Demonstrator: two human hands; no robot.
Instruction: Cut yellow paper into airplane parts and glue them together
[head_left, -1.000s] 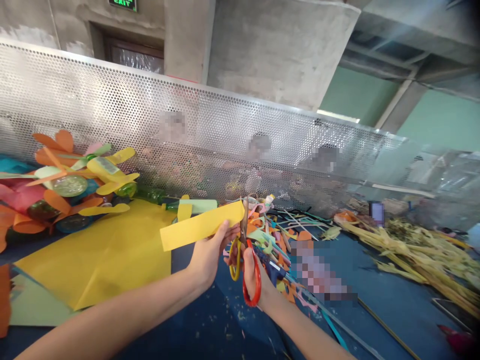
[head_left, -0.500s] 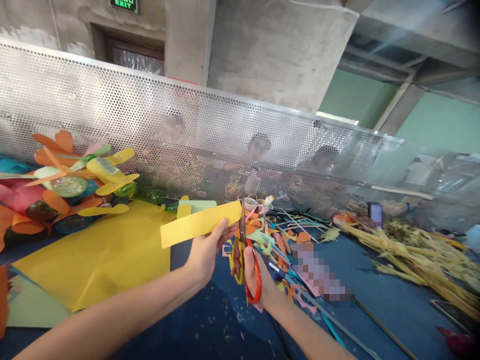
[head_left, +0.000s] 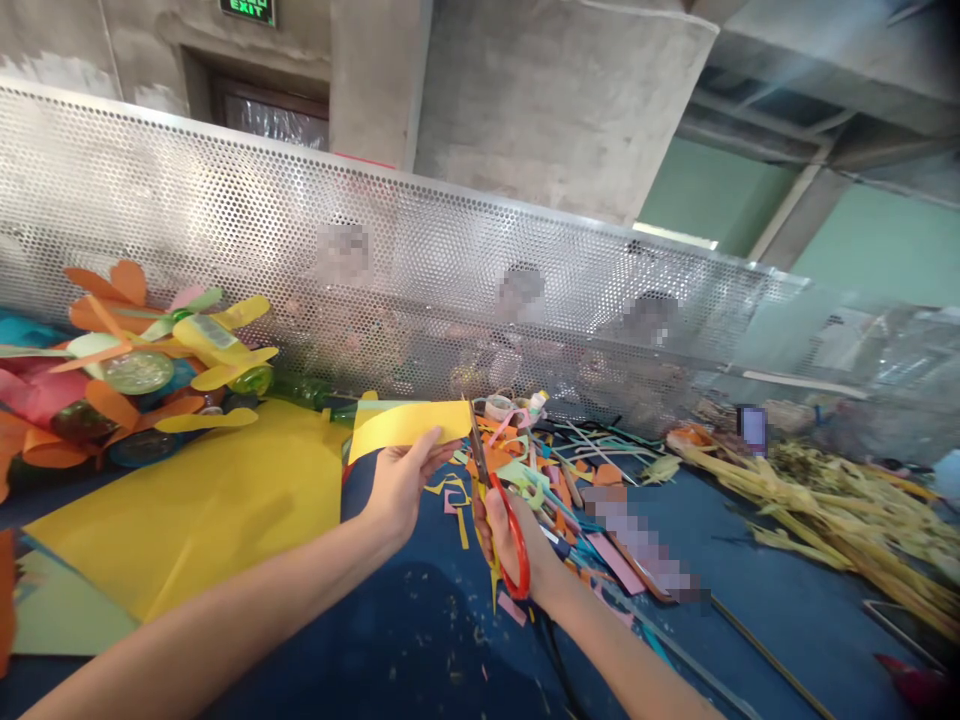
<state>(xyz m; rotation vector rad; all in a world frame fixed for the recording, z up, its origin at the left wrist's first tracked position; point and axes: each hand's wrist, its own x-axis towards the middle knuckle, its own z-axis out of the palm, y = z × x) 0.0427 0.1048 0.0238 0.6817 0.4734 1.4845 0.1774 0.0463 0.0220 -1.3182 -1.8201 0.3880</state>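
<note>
The left hand [head_left: 403, 480] pinches a yellow paper strip [head_left: 412, 425] between thumb and fingers, the strip above it. The right hand [head_left: 510, 545] grips the scissors [head_left: 508, 530], their blades just beside the strip's end.

1. Two hands of yours: left hand [head_left: 401, 482], right hand [head_left: 511, 532].
2. One pair of scissors [head_left: 478, 443] in your grip.
3. One yellow strip [head_left: 401, 428] between your fingers.
4. One large yellow sheet [head_left: 247, 500] to your left.
5. Three people [head_left: 520, 295] ahead of you.
6. One exit sign [head_left: 249, 9].
7. Paper scraps [head_left: 534, 478]: too jumbled for you to count.
</note>
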